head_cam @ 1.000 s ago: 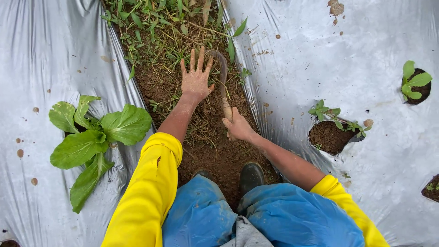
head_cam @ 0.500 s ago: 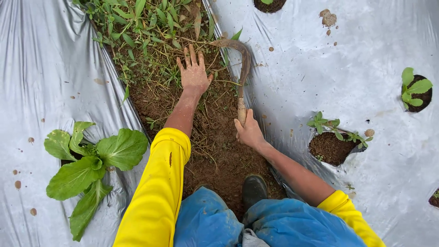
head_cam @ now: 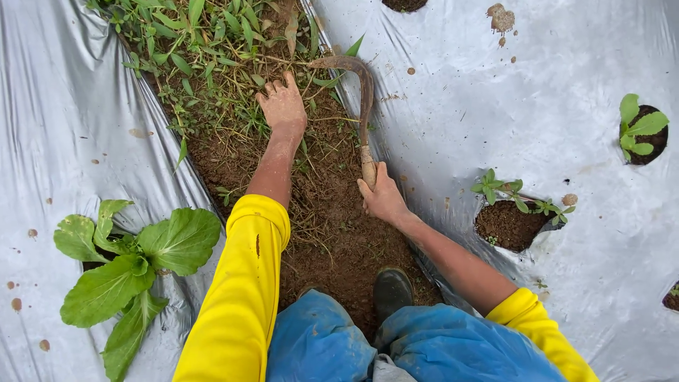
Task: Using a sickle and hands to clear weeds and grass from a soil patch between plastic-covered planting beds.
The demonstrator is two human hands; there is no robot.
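Silver mulch sheet (head_cam: pixel 64 127) flanks a soil furrow (head_cam: pixel 339 233). Right hand (head_cam: pixel 382 198) is clenched round a sickle (head_cam: pixel 364 106); left hand (head_cam: pixel 283 106), fingers curled, presses into weeds (head_cam: pixel 205 49). Leafy plant (head_cam: pixel 127 269) grows left.

silver plastic mulch (head_cam: pixel 495 106) both sides | leafy green plant (head_cam: pixel 127 269) left | seedlings in planting holes (head_cam: pixel 516 205), (head_cam: pixel 640 131) right | dark boot (head_cam: pixel 392 290)

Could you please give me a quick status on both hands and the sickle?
Left hand down on the weeds, fingers closed. Right hand grips the sickle handle, blade hooked among weeds. Nothing blocking.
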